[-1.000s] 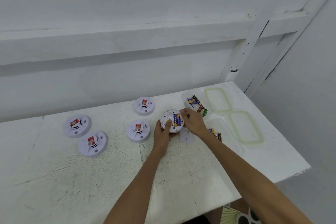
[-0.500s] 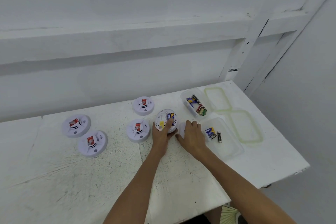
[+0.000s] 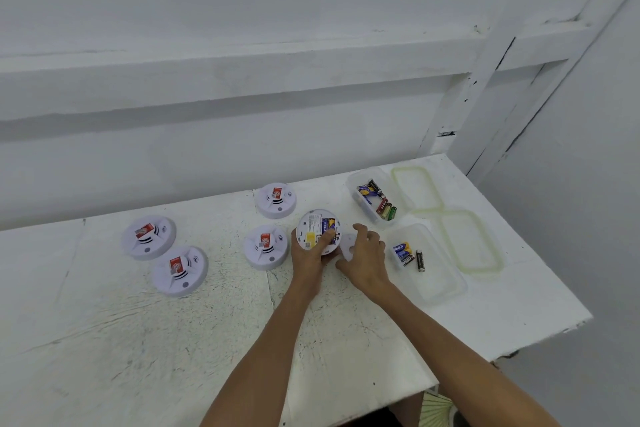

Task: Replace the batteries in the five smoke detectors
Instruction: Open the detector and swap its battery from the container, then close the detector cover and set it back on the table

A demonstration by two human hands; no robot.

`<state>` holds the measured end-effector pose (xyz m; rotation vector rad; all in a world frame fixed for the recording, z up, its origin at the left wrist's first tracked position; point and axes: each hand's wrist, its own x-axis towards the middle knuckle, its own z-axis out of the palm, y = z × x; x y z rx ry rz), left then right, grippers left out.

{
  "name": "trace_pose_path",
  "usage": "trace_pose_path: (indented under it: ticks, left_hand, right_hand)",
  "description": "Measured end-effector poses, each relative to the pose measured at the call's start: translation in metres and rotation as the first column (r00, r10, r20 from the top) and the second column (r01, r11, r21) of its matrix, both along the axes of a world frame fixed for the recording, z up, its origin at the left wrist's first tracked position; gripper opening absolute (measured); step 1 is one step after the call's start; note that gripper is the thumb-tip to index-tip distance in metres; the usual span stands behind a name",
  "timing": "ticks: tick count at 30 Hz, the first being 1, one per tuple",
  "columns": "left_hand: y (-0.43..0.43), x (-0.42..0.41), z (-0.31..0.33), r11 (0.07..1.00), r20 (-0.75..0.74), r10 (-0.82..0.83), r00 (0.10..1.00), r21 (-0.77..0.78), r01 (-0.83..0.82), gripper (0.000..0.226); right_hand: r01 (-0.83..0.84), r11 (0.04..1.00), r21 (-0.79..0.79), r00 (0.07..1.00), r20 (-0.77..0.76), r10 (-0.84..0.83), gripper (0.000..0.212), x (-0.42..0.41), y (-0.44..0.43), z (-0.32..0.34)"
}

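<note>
An upturned smoke detector (image 3: pixel 317 230) shows its open back with a blue battery inside. My left hand (image 3: pixel 308 258) grips it from below, thumb on the battery. Just right of it my right hand (image 3: pixel 365 258) pinches the small white battery cover (image 3: pixel 347 246) on the table. Several more white detectors with red labels lie face up: one (image 3: pixel 276 200) behind, one (image 3: pixel 265 247) to the left, and two (image 3: pixel 148 237) (image 3: pixel 180 270) at far left. A clear tub (image 3: pixel 426 262) holds a few batteries; a second tub (image 3: pixel 375 199) holds several.
Two translucent lids (image 3: pixel 417 189) (image 3: pixel 471 243) lie right of the tubs. The white table (image 3: pixel 138 340) ends at a front edge near me and a right edge by the wall. A white wall with a ledge rises behind.
My right hand left the detector's battery bay, dropped to the table and took hold of the small white cover. My left hand tilted the detector slightly and stayed in place.
</note>
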<state>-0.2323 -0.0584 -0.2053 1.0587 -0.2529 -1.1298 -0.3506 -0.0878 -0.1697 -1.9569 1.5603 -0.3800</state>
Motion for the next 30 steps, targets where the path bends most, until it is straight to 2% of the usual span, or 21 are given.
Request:
trace_pose_path:
  ticks: [5,9,13,15,20,23,26,30]
  left_hand:
    - [0.0,-0.001,0.0,0.998,-0.175,0.062,0.983,-0.004,-0.063,0.033]
    - [-0.002,0.001,-0.005,0.997,-0.256,0.073,0.964,0.029,-0.067,0.045]
    - [-0.001,0.004,-0.006,0.998,-0.222,0.043,0.974,0.047,-0.033,0.049]
    - [-0.001,0.005,-0.005,0.999,-0.2,0.033,0.979,0.046,-0.024,0.045]
    - [0.001,0.003,-0.003,1.0,-0.137,0.005,0.991,0.028,-0.001,0.034]
    - [0.001,0.003,-0.006,0.998,-0.051,-0.059,0.997,0.011,0.059,0.05]
    - [-0.001,0.001,-0.004,0.996,-0.009,-0.084,0.996,0.005,0.085,0.056]
    - [-0.002,-0.001,0.0,0.994,0.011,-0.106,0.994,-0.012,0.106,0.05]
  right_hand:
    - [0.097,0.994,-0.051,0.965,0.249,-0.081,0.082,0.002,-0.004,0.004]
    - [0.162,0.987,-0.022,0.945,0.292,-0.148,0.075,0.004,-0.007,0.009]
    - [0.304,0.947,0.106,0.814,0.487,-0.316,0.064,0.008,-0.007,0.021]
    - [0.276,0.958,0.082,0.804,0.526,-0.277,0.066,0.01,-0.007,0.025]
    - [-0.028,0.983,-0.182,0.905,0.413,0.102,0.071,0.005,-0.01,0.025]
    - [-0.242,0.929,-0.281,0.917,0.247,0.314,0.07,-0.001,-0.018,0.025]
    - [-0.327,0.897,-0.297,0.909,0.16,0.384,0.068,-0.009,-0.026,0.031]
    - [-0.408,0.857,-0.315,0.888,0.078,0.452,0.069,-0.011,-0.028,0.036]
